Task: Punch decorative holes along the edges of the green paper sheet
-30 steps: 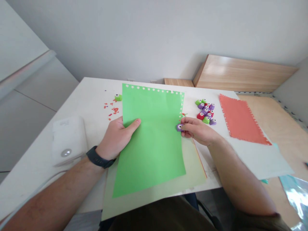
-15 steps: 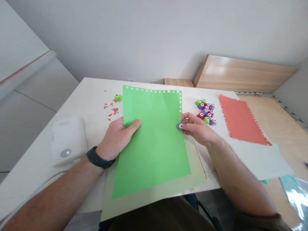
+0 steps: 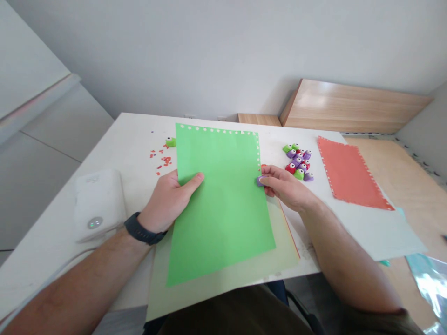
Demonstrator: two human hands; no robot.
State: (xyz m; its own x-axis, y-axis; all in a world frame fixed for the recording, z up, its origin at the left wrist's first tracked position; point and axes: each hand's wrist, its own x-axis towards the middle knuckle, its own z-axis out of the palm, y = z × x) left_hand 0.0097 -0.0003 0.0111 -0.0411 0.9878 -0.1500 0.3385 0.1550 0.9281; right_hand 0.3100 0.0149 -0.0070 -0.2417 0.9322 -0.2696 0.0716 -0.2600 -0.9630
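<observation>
My left hand (image 3: pixel 171 197) grips a green sheet of paper (image 3: pixel 220 209) by its left edge, thumb on top and fingers hidden behind. Small cut-out shapes line the sheet's top edge and the upper part of its right edge. My right hand (image 3: pixel 284 186) holds a small purple paper punch (image 3: pixel 260 180) on the right edge, just below the last holes; the thumb lies over the punch's top. Beyond the sheet's upper left side sits a green punch (image 3: pixel 171 142), partly covered by the paper. Red paper bits (image 3: pixel 166 161) lie scattered near it.
A cluster of several green, red and purple punches (image 3: pixel 297 160) stands right of my right hand. Farther right lies a red sheet with punched edges (image 3: pixel 352 172). A white device with a cable (image 3: pixel 99 200) is at left. Pale sheets (image 3: pixel 223 291) lie under the green paper.
The green sheet has shifted slightly left and tilted a little. My right thumb has moved onto the top of the purple punch, covering its eye.
</observation>
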